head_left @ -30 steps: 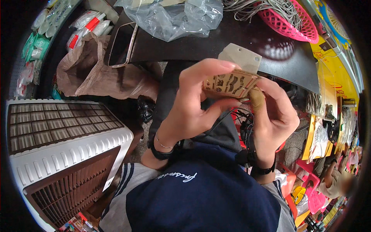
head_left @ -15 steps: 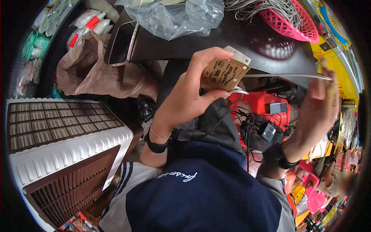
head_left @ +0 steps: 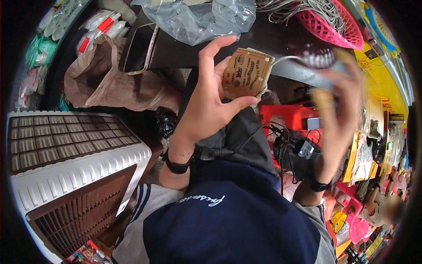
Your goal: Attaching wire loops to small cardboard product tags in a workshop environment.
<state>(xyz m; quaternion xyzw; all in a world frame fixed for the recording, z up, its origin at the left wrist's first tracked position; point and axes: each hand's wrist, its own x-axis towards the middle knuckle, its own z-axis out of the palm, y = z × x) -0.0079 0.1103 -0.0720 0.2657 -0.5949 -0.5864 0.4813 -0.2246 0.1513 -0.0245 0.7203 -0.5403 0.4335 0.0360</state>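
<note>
My left hand grips a small squarish block with a tan printed face and pale edges. The thumb presses its lower edge and the index finger sticks up free above. A thin grey cord curves away from the block's upper right corner, and a bit of pale cord shows at its lower edge. To the right, my right hand is raised and smeared by motion, so its fingers and anything in them cannot be made out.
A black table lies ahead, bearing a clear plastic bag, grey cords and a pink basket. A red stool with black cables stands below. An air cooler and a brown sack are left. A person is far right.
My right hand has swung leftward and nearer the block. The cord, pulled straight before, now curves. The block has turned its printed face more toward view, and my left index finger has lifted off it.
</note>
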